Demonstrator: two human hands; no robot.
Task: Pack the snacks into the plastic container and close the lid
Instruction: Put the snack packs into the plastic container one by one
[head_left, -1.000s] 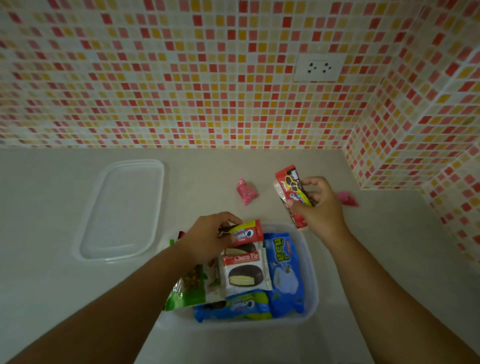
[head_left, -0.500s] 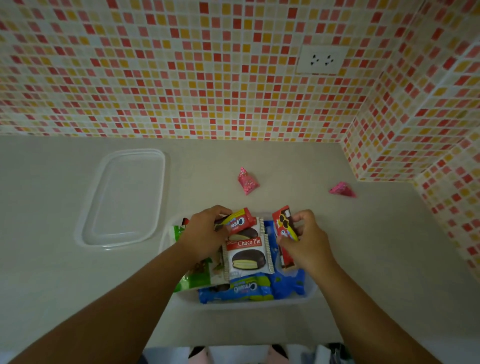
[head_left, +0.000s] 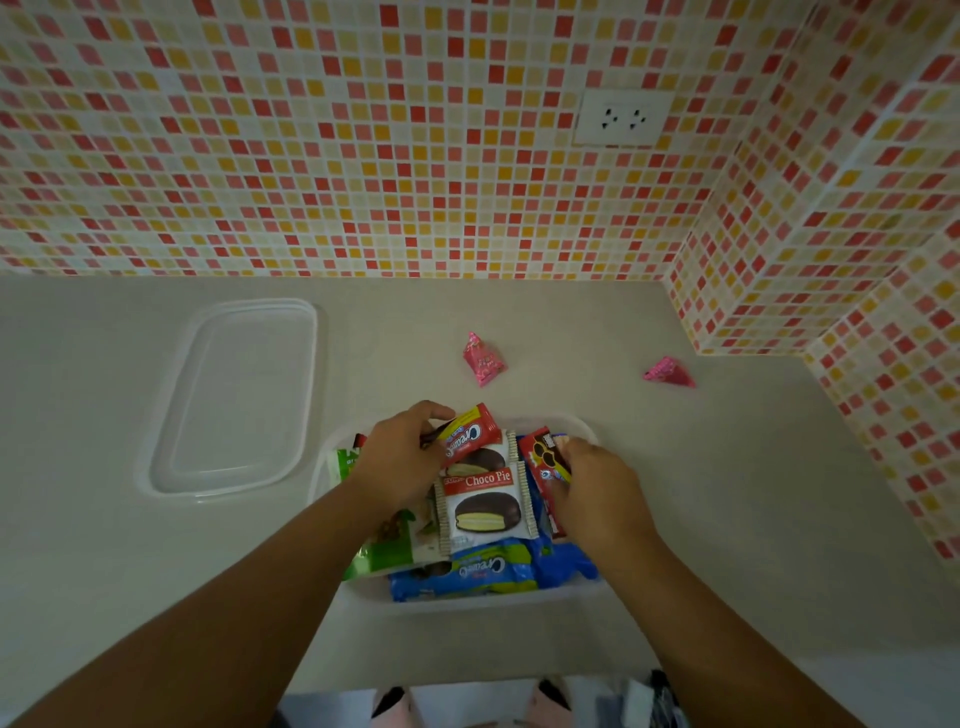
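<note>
- My left hand (head_left: 400, 457) grips a red Cream-O packet (head_left: 470, 434) over the plastic container (head_left: 582, 427), near me on the tabletop (head_left: 727, 493).
- My right hand (head_left: 597, 493) seems to pinch a red biscuit pack (head_left: 540, 467) inside it.
- The lid (head_left: 234, 395) lies far left.

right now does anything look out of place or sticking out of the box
Yes. Two pink triangular packets lie on the counter, outside the container. The green packet overhangs its left rim, so the lid may not seat.
</note>
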